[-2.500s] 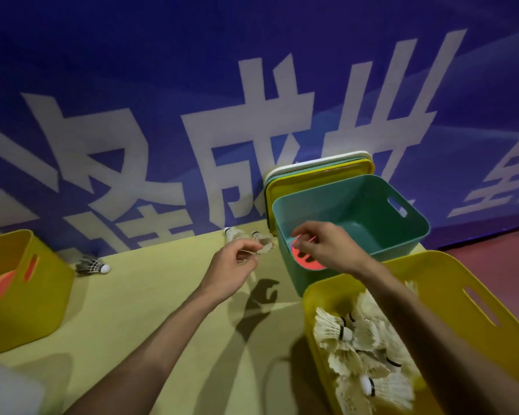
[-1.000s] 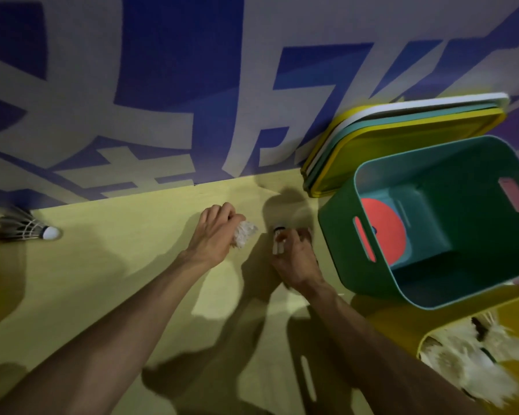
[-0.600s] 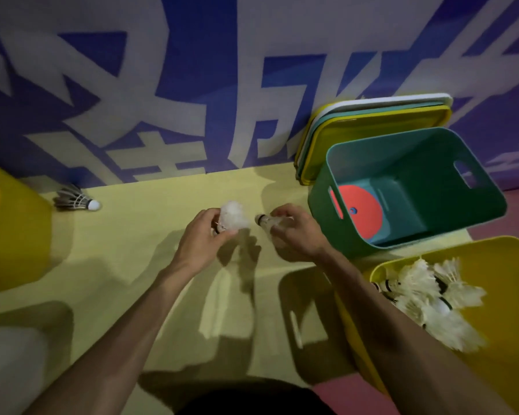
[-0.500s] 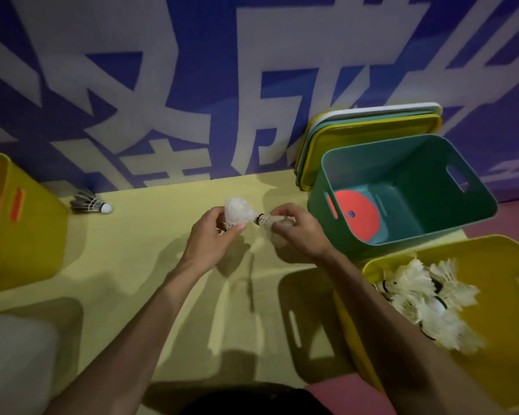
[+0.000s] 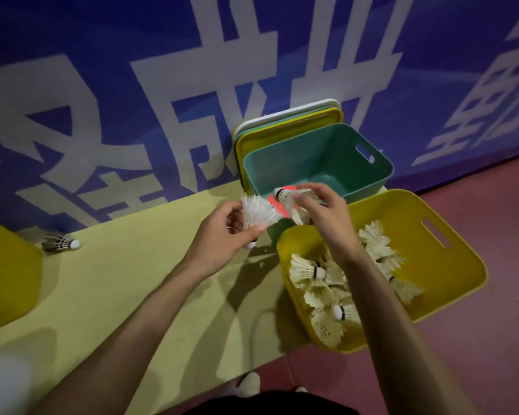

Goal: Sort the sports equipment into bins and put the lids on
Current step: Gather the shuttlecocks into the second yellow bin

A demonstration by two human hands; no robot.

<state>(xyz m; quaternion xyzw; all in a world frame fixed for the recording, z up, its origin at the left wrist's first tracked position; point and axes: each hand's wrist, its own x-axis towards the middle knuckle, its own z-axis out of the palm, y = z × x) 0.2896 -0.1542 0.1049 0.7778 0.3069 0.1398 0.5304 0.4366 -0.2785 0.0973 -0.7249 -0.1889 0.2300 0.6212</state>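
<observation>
Head view
Left hand (image 5: 222,235): fingers curled round a white plastic shuttlecock (image 5: 258,209), held up over the yellow mat (image 5: 126,283).
Right hand (image 5: 324,214): pinches a feather shuttlecock (image 5: 294,199), up by the near edge of the green bin (image 5: 306,157).
Yellow bin (image 5: 426,265): on the right, with a pile of feather shuttlecocks (image 5: 321,283) inside.
Lids (image 5: 285,127): stacked upright behind the green bin.
Dark shuttlecock (image 5: 60,242): lies on the mat, far left.

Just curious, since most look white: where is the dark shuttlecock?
Head view, far left: the dark shuttlecock lies on the yellow-green mat by the banner, just right of the left yellow bin.
</observation>
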